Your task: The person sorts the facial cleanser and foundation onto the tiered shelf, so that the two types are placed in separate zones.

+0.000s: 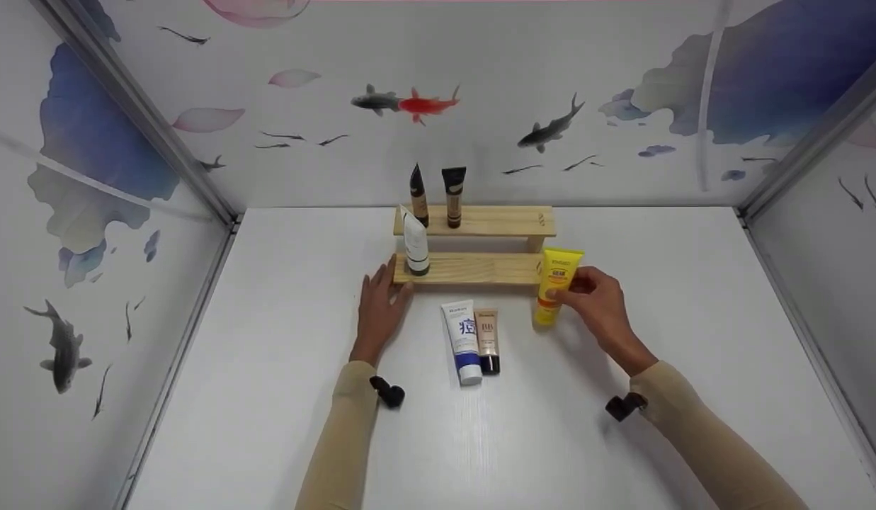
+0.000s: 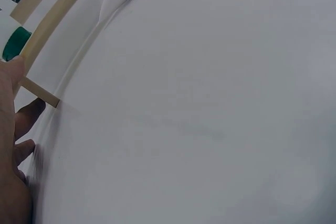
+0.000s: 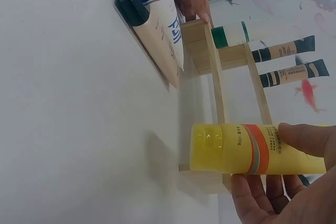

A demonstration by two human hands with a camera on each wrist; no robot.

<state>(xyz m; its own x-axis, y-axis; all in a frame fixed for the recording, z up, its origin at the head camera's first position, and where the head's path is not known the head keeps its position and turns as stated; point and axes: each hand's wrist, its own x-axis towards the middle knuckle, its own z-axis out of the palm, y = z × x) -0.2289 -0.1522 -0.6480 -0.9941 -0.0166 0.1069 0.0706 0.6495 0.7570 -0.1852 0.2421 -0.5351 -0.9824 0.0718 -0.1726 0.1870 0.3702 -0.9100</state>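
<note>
My right hand (image 1: 604, 301) holds a yellow squeeze tube (image 1: 559, 273), cap down, between thumb and fingers. The tube is in front of the right end of a two-step wooden display rack (image 1: 491, 269), overlapping it in the head view. At the rack's left end, my left hand (image 1: 379, 312) grips the lower step's corner, thumb at the front edge and fingers along the side. Close to that thumb, a white tube with a green cap (image 3: 233, 34) stands on the lower step. Two slim tubes with black ends, one (image 1: 418, 198) left and one (image 1: 454, 198) right, stand on the upper step.
In front of the rack, a white tube with a blue band (image 1: 464, 343) lies on the white table (image 1: 268, 425). Beside it lies a beige BB tube (image 1: 487, 340) with a black cap. Printed panels (image 1: 480, 42) with fish and petals enclose the back and sides.
</note>
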